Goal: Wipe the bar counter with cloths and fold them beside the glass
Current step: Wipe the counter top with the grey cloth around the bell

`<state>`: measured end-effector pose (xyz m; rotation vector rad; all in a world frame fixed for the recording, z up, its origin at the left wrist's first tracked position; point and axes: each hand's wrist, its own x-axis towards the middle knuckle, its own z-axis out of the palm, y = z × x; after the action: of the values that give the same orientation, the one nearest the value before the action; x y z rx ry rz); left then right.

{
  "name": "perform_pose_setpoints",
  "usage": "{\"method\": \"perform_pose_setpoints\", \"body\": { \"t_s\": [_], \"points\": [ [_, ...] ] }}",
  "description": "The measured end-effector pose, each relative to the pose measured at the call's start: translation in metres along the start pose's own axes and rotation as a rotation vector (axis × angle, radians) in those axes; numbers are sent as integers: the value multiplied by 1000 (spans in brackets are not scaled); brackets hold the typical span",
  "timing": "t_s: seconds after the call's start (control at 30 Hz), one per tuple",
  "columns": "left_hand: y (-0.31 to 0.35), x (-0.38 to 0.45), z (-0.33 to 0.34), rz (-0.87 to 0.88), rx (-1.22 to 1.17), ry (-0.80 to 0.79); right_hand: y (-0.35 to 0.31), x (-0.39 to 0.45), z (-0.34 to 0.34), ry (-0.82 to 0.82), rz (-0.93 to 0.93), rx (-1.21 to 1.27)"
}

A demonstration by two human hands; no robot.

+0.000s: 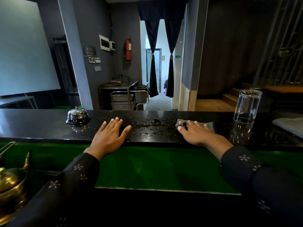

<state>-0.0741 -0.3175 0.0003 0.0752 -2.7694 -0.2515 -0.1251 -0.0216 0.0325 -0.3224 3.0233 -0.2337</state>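
Observation:
A black speckled bar counter (41, 125) runs across the view, with a patch of spilled water (150, 124) near its middle. My left hand (109, 136) lies flat on the counter with fingers spread, holding nothing, just left of the water. My right hand (195, 132) presses down on a dark grey cloth (209, 125), right of the water. An upturned clear glass (247, 106) stands further right on the counter. A second grey cloth (290, 126) lies flat to the right of the glass, partly cut off by the frame edge.
A chrome service bell (77, 115) sits on the counter left of my left hand. A green lower shelf (147, 167) runs beneath the counter's near edge. A brass teapot (11, 182) stands at the lower left. Beyond the counter are a metal trolley (126, 99) and a curtained doorway.

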Motion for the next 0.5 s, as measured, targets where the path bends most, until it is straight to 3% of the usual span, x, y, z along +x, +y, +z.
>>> {"method": "perform_pose_setpoints", "body": {
  "t_s": [0.27, 0.4, 0.5],
  "points": [
    [-4, 1, 4, 24, -1, 28, -81, 19, 17, -37, -233, -30],
    [-20, 12, -5, 48, -49, -58, -60, 11, 18, -43, -315, -8],
    [-46, 18, -12, -7, -54, -66, -30, 9, 8, -30, -228, -2]
  ]
}}
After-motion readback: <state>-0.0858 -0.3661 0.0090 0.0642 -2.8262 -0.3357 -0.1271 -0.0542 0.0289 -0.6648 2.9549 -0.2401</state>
